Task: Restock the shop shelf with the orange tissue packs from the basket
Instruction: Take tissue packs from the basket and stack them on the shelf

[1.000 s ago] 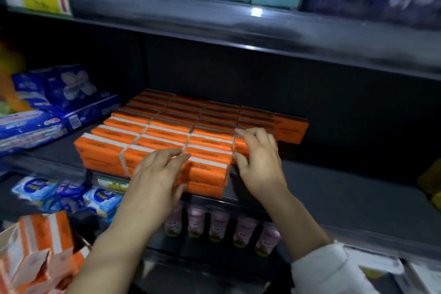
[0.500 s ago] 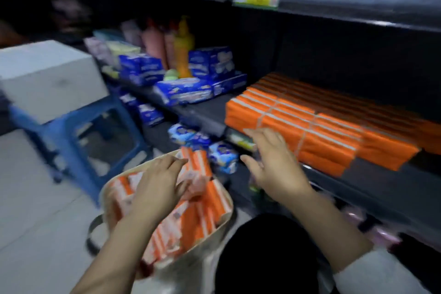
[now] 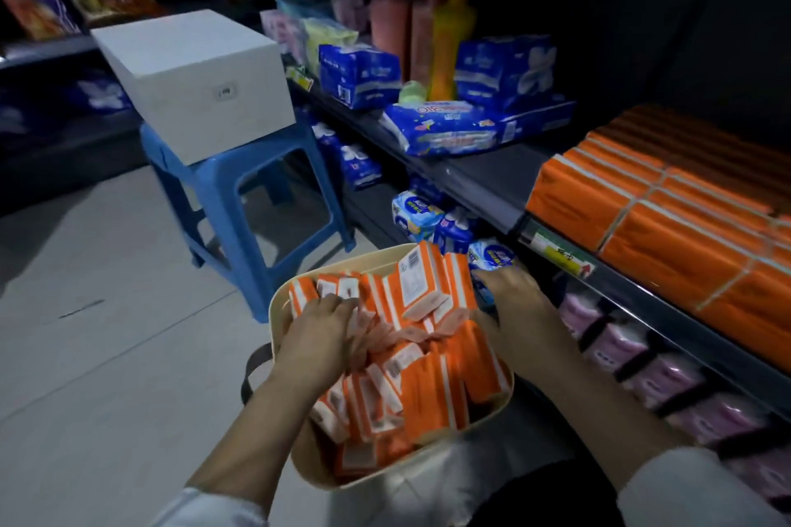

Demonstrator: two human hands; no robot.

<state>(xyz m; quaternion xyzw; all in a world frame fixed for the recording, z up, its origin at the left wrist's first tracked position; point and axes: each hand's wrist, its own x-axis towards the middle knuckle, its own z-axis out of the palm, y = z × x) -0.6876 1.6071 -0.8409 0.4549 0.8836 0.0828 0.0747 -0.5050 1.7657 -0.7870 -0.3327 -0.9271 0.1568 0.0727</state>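
Observation:
A cream basket [image 3: 275,314] on the floor in front of me is full of orange tissue packs [image 3: 432,381] with white stripes, most standing on end. My left hand [image 3: 316,340] reaches into the basket's left side, fingers curled down over the tops of some packs. My right hand [image 3: 520,314] is at the basket's right rim, its fingers bent round the side of an upright group of packs [image 3: 421,282]. On the shop shelf [image 3: 483,180] at the right lies a flat block of stacked orange packs [image 3: 667,227].
A blue plastic stool [image 3: 239,201] bearing a white box [image 3: 192,77] stands left of the shelf. Blue tissue bags [image 3: 445,128] and sauce bottles [image 3: 449,30] fill the shelf's far end. Pink packs [image 3: 667,381] sit on the lower shelf. Grey floor lies to the left.
My view has swung from the shelf down to the basket. Both hands left the stacked packs on the shelf and dropped into the basket onto the loose packs.

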